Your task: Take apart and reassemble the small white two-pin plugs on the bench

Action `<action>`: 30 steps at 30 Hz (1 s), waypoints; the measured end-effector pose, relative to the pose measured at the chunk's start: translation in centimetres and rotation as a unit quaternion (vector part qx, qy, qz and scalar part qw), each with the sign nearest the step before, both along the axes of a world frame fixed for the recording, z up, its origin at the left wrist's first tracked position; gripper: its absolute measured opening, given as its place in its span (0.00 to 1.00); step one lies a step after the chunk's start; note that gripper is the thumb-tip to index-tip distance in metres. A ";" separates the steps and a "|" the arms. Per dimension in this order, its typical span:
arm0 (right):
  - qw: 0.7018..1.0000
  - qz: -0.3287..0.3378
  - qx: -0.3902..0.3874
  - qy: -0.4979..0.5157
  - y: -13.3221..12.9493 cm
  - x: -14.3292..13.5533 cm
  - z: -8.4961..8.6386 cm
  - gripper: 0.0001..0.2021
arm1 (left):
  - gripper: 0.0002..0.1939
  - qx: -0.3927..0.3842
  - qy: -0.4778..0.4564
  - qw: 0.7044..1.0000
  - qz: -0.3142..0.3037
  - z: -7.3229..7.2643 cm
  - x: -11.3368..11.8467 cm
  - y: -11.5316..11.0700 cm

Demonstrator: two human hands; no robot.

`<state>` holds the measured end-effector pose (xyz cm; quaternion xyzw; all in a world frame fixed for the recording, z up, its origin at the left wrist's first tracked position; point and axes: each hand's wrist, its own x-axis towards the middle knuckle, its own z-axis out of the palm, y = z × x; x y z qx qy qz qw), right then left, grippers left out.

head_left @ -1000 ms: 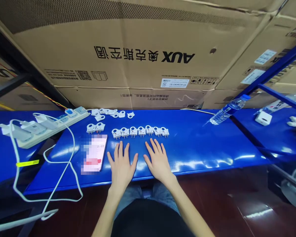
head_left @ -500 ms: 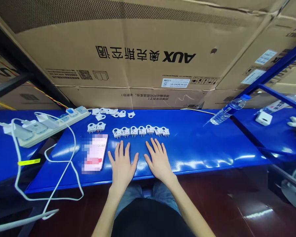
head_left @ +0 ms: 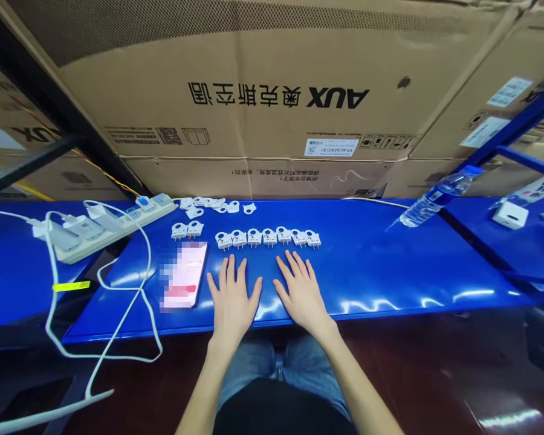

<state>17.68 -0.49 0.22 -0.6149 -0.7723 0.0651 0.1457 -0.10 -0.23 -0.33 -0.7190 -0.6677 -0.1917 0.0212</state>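
Both hands rest palm down on the blue table (head_left: 390,266), near its front edge. My left hand (head_left: 233,299) lies flat with fingers spread and holds nothing. To its left is a phone (head_left: 188,275) with a lit, partly blurred screen. My right hand (head_left: 301,293) also lies flat, fingers apart, nothing in it. Just beyond the fingertips stands a row of several white two-pin plugs (head_left: 269,237) with ring-shaped handles, pins toward me. Two more such plugs (head_left: 187,229) sit left of the row. Behind them several loose white ring-shaped pieces (head_left: 217,205) lie in a cluster.
On the left, a white power strip (head_left: 118,232) carries several adapters, and a white cable (head_left: 149,326) loops over the table edge. A water bottle (head_left: 435,198) lies tilted at the right. Large cardboard boxes (head_left: 272,54) stand behind; a white cube (head_left: 510,215) is far right.
The view has shifted slightly, so everything appears a little further right. Both hands stay flat in the same place on the table, and the plugs have not moved.
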 end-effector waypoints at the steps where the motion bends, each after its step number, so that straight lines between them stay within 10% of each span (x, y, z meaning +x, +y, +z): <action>1: 1.000 0.000 0.000 0.001 0.0 0.0 -0.1 0.29 | 0.30 0.000 0.003 1.000 -0.002 -0.1 0.0 0.0; 30: 0.999 0.000 -0.003 0.040 -0.7 0.6 -0.3 0.28 | 0.30 0.010 0.017 1.000 0.002 -0.8 0.2 -0.5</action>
